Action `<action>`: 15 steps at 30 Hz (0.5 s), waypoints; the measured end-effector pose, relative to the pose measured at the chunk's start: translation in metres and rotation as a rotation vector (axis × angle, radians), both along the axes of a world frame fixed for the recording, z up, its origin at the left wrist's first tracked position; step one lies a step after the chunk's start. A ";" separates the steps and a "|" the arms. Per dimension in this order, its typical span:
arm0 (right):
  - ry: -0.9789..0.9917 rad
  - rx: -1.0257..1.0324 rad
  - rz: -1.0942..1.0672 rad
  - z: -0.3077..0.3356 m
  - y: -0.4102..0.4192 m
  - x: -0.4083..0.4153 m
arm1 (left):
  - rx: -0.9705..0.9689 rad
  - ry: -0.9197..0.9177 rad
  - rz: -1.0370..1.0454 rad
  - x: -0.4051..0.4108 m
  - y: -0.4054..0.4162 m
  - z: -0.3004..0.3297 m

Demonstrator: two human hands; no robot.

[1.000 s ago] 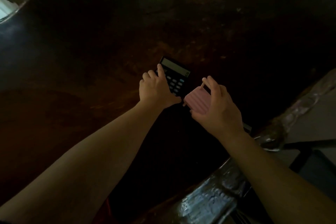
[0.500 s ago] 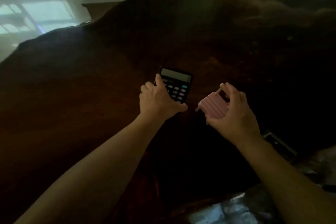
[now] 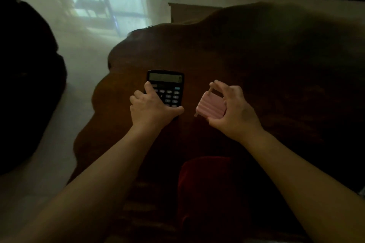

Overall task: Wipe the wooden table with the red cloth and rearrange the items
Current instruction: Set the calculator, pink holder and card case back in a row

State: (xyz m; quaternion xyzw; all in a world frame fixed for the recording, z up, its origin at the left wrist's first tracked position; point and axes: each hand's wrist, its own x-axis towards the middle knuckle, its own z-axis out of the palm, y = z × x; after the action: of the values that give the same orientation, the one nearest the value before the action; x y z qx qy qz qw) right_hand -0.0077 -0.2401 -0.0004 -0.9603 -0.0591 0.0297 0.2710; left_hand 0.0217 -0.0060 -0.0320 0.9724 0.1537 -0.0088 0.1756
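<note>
place: dim room in a home, likely a living area | evidence: irregular live-edge wooden table (image 3: 256, 61) of dark polished slab | pale glossy tiled floor (image 3: 83, 69) reflecting a window | household desk calculator (image 3: 166, 87) on the table | dark upholstered seat (image 3: 23, 85) at left | light: low

Since 1 second ago the left hand (image 3: 152, 107) has turned the calculator (image 3: 165, 89) from tilted to nearly square-on, the right hand (image 3: 232, 110) has carried the pink ribbed case (image 3: 210, 106) away from it, opening a gap, and the red cloth (image 3: 207, 189) has come into view.
</note>
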 end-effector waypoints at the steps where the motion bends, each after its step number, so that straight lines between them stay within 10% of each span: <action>1: -0.003 -0.002 0.025 -0.003 0.014 0.007 | 0.005 0.008 0.035 -0.001 0.014 -0.002; 15: 0.081 -0.038 0.257 -0.041 0.106 0.049 | 0.053 0.100 0.153 -0.019 0.073 -0.037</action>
State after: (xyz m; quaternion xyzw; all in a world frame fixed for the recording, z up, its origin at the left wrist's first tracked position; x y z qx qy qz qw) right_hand 0.0411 -0.1343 -0.0410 -0.9477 -0.1701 0.1042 0.2491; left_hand 0.0029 0.0666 -0.0695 0.9604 0.2364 -0.0399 0.1423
